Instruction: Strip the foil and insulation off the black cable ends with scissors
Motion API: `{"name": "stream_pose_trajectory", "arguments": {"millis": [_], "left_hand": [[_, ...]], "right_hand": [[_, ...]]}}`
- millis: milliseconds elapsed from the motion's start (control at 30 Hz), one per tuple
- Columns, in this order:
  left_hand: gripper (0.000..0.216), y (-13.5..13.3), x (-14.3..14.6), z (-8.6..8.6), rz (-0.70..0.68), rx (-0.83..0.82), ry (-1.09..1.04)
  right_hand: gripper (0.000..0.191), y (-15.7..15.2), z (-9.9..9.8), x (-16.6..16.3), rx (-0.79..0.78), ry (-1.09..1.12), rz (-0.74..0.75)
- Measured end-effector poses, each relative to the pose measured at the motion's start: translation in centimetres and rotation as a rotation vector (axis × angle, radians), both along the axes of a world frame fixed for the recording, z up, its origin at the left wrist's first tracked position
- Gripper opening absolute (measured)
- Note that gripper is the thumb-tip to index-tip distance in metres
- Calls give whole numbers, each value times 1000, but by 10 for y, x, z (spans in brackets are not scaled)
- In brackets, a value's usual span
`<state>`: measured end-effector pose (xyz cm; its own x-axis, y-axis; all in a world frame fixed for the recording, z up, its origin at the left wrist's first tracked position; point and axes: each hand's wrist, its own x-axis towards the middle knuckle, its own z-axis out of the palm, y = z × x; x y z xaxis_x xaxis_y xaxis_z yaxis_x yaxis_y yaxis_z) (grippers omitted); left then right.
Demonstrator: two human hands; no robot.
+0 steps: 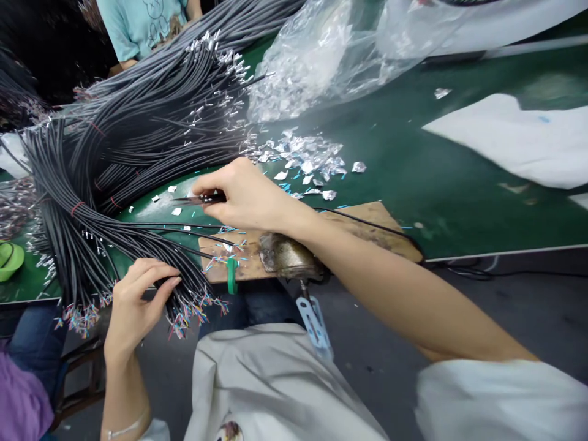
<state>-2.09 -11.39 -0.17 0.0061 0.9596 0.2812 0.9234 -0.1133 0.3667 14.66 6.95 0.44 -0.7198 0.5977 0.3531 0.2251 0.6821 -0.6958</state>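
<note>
My left hand (140, 297) is at the near end of a fanned bundle of black cables (142, 236). Its thumb and forefinger come together on the cables, just above the stripped ends with their coloured wires (186, 312). Farther up, my right hand (241, 195) is closed around dark-handled tweezers (204, 198), whose pointed metal tip faces left. It is above the green table, away from the bundle. A few single cables run beneath it to a worn wooden board (367, 223), where loose coloured wire ends (229, 248) lie.
More grey cables (160, 122) are heaped at the back left. Foil scraps (307, 156) lie beside a clear plastic bag (312, 61). A metal clamp (287, 254) and a green ring (232, 275) are at the board's edge. Another person (147, 24) is across the table.
</note>
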Motion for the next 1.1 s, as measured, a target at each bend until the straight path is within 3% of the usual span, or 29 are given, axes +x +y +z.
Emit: {"name": "stream_pose_trajectory", "arguments": {"millis": [133, 233, 300, 400, 500, 600, 700, 767, 833, 933, 1000, 1100], "left_hand": [[22, 20, -2, 23, -188, -320, 74], [10, 30, -2, 28, -262, -434, 190], [11, 33, 0, 26, -314, -445, 151], [15, 38, 1, 20, -235, -219, -83], [11, 52, -2, 16, -71, 312, -311], [8, 78, -5, 19, -125, 641, -416], [13, 101, -3, 17, -131, 713, -455], [17, 108, 2, 11, -33, 733, -485], [19, 109, 9, 3, 26, 634, -474], [19, 105, 17, -4, 53, 618, -413], [19, 103, 20, -5, 49, 648, -371], [22, 103, 21, -5, 16, 654, -339]], "right_hand": [[20, -1, 0, 0, 24, -31, 26], [19, -1, -1, 0, 32, -22, 36], [21, -1, -2, 0, 26, 10, 23], [23, -1, -2, -1, -2, 117, -19], [25, -1, 0, -2, -64, 228, -15], [23, -2, 3, -4, -148, 287, 12], [26, -4, 6, -8, -231, 357, -14], [34, -6, 7, -11, -268, 412, -33], [38, -8, 9, -13, -301, 461, -24], [41, -12, 10, -13, -336, 485, 12], [41, -13, 8, -12, -321, 478, 17], [27, -15, 2, -11, -160, 483, 10]]}}
